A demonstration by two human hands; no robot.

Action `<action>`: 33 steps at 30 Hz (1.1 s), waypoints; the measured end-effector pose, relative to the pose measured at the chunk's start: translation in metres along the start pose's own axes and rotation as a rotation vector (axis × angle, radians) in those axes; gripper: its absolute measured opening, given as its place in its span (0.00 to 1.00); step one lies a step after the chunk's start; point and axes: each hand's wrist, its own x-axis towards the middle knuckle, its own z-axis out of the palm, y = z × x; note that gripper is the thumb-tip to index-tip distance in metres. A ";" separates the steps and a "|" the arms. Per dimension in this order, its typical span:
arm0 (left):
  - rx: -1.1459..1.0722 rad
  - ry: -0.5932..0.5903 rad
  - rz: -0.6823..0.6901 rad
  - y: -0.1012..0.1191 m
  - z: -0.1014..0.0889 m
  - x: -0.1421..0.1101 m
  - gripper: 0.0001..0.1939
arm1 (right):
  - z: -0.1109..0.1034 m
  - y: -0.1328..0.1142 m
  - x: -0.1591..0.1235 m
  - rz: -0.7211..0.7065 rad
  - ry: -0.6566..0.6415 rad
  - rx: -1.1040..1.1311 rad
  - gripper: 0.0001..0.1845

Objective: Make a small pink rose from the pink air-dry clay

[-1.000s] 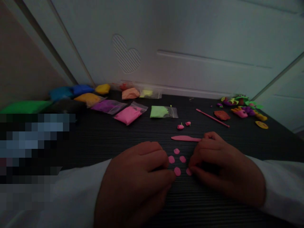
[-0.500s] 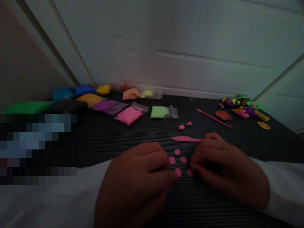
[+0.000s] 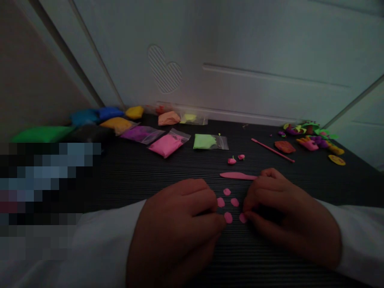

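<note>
Several small, flat pink clay discs [image 3: 228, 217] lie on the dark ribbed table between my hands. My left hand [image 3: 180, 226] is curled, its fingertips at the edge of the lower left disc. My right hand [image 3: 288, 220] is curled too, thumb and forefinger close together against the lower right disc [image 3: 243, 218]. Whatever either hand may hold is hidden. Just beyond the discs lies a pink plastic clay knife [image 3: 238, 175], its right end hidden behind my right hand. Two small pink clay rosebuds [image 3: 231, 161] with green bits lie past the knife.
Bags of coloured clay, including pink [image 3: 168, 145], light green [image 3: 205, 141] and purple [image 3: 136, 133], lie back left. A thin pink rod [image 3: 273, 150], a reddish-orange clay lump [image 3: 285, 147] and colourful clay figures [image 3: 312, 142] lie right. A white panel [image 3: 240, 92] rises behind.
The whole view has shifted slightly, so everything appears a little farther right. Both hands keep nearly the same pose beside the discs.
</note>
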 end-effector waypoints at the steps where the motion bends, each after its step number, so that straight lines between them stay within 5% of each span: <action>1: -0.003 -0.005 0.003 0.000 0.000 0.000 0.08 | 0.000 0.000 0.000 -0.001 -0.004 0.003 0.06; 33: 0.026 -0.028 0.043 -0.002 -0.003 0.001 0.09 | -0.002 -0.001 0.001 -0.005 -0.014 0.017 0.05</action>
